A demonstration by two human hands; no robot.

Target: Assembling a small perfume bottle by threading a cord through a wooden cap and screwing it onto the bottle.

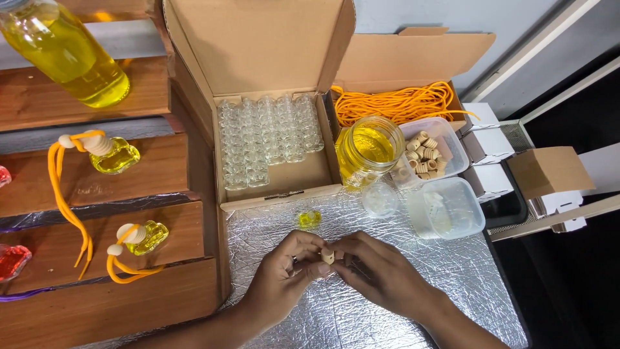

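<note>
At the bottom centre of the frame, the left hand [284,278] and the right hand [378,271] met over a silver quilted foil mat [452,284]. The fingertips of both hands were pinched together on a small pale wooden cap [328,256], held between them just above the mat. A ring showed on one finger of the left hand.

Just beyond the hands, towards the middle of the frame, a small glass bottle filled with yellow liquid [309,218] stood alone on the mat, near the front edge of an open cardboard box [258,45]. To its right sat a small clear round lid [380,198] and a clear plastic tub with whitish pieces [452,210].

Further up, rows of empty little glass bottles [268,136] filled the box. Right of it stood a glass jar of yellow liquid [369,150], touching a clear tub of wooden caps [429,155]. Behind these, in the upper right, a second cardboard box held a tangle of orange cord [400,103]. Small white cartons [485,145] lay at the right edge.

On the left of the frame, wooden steps [129,297] carried two finished yellow bottles with wooden caps and orange cords, one at lower left [145,236] and one higher [116,155]. A large bottle of yellow liquid [71,55] lay in the upper left corner, and part of a red bottle [13,258] showed at the left edge.
</note>
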